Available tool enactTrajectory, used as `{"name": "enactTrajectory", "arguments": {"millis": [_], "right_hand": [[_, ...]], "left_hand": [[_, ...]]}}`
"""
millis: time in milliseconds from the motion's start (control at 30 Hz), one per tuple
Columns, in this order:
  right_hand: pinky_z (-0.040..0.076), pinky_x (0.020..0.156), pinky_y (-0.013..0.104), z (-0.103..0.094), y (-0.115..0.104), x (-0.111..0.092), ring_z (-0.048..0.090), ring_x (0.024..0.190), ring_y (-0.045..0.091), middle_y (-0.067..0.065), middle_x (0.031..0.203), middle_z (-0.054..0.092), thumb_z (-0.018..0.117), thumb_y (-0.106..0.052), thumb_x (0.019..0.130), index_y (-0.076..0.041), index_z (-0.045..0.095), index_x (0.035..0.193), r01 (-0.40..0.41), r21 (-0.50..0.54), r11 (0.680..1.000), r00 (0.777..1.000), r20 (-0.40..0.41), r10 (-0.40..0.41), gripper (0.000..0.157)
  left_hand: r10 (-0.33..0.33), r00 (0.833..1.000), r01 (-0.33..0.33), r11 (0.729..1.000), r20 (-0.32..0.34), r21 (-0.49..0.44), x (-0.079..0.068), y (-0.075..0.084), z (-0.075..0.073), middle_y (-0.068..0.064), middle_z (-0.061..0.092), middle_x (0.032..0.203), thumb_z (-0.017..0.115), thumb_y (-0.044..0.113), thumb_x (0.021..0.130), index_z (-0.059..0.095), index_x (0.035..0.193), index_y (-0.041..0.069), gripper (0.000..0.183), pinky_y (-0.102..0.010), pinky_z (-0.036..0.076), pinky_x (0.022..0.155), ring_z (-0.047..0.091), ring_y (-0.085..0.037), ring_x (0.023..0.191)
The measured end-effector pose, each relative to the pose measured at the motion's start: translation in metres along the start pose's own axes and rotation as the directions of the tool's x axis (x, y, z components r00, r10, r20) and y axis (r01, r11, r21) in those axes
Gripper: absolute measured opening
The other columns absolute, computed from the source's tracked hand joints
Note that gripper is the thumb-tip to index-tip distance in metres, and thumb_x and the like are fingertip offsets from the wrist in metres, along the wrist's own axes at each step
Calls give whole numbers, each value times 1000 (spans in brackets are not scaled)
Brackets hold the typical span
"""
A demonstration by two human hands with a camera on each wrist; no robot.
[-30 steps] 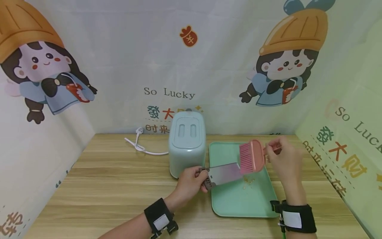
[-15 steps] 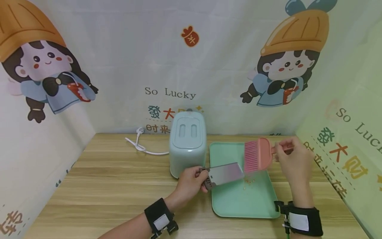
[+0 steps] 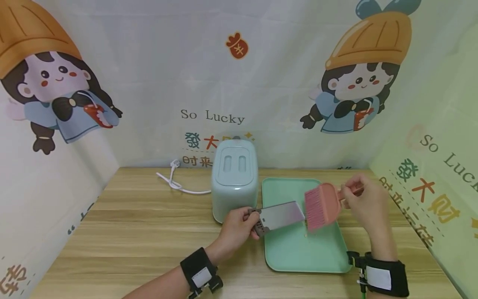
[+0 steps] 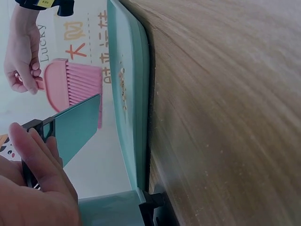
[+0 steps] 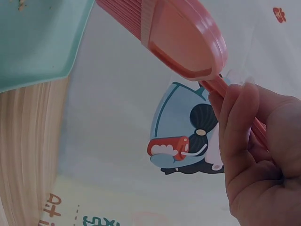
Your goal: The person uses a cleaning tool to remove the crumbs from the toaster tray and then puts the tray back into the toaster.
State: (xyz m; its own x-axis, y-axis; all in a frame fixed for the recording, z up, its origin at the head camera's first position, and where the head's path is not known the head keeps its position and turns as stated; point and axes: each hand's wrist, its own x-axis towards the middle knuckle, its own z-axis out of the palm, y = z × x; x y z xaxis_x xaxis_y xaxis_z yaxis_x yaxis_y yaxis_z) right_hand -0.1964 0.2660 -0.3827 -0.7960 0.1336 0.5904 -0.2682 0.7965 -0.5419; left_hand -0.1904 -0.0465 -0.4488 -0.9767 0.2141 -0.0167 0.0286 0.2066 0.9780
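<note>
My left hand (image 3: pixel 239 224) pinches the dark end of a flat metal crumb tray (image 3: pixel 281 216), thumb on top. The crumb tray is held over the left part of a green serving tray (image 3: pixel 291 253). My right hand (image 3: pixel 367 203) grips the thin handle of a pink brush (image 3: pixel 328 203). Its bristles point left and down, right beside the crumb tray's far end. In the left wrist view, small crumbs (image 4: pixel 123 89) lie on the green tray below the bristles. The brush partly covers these crumbs in the head view.
A pale blue toaster (image 3: pixel 234 178) stands just left of the green tray, close behind my left hand. Its white cord (image 3: pixel 186 191) trails left with the plug. A printed cloth (image 3: pixel 149 83) hangs behind the wooden table (image 3: pixel 149 245).
The brush has shifted right from the crumb tray's end, then dipped and tilted with its bristles lower over the crumbs. My left hand and the crumb tray have barely moved.
</note>
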Motion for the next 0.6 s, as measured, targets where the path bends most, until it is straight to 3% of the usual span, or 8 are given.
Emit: {"name": "enactTrajectory", "arguments": {"millis": [167, 267, 433, 600], "right_hand": [[46, 42, 13, -1, -2, 1, 57, 48, 2, 10, 72, 64, 68, -9, 86, -4, 59, 89, -104, 50, 993, 987, -118, 109, 10], [43, 42, 12, 4, -2, 2, 54, 47, -4, 9, 72, 65, 69, -13, 86, -5, 60, 88, -120, 19, 993, 984, -129, 121, 12], [46, 40, 16, 8, 0, 2, 56, 47, 3, 9, 68, 64, 70, -7, 84, -4, 60, 83, -74, -7, 997, 997, -16, 74, 10], [48, 40, 21, 0, 4, 0, 59, 48, 12, 9, 68, 60, 67, -3, 85, -4, 58, 85, -90, 26, 996, 990, 111, 87, 9]], "left_hand": [[-7, 1000, 7, 1000, 9, 1, -1, -1, 0, -4, 68, 75, 54, 17, 96, 67, 94, 7, 17, -20, 44, 48, 61, -17, 55], [-7, 1000, 7, 1000, 12, 1, -1, 1, 1, -3, 68, 75, 54, 19, 95, 67, 92, 9, 17, -19, 42, 47, 62, -17, 56], [2, 1000, -2, 1000, -1, 6, -1, 3, 1, -2, 68, 75, 55, 20, 95, 68, 92, 10, 17, -25, 49, 53, 63, -19, 57], [-7, 1000, 7, 1000, -5, -5, 0, 3, 1, -4, 68, 76, 55, 20, 95, 67, 92, 8, 17, -37, 54, 61, 63, -20, 58]]}}
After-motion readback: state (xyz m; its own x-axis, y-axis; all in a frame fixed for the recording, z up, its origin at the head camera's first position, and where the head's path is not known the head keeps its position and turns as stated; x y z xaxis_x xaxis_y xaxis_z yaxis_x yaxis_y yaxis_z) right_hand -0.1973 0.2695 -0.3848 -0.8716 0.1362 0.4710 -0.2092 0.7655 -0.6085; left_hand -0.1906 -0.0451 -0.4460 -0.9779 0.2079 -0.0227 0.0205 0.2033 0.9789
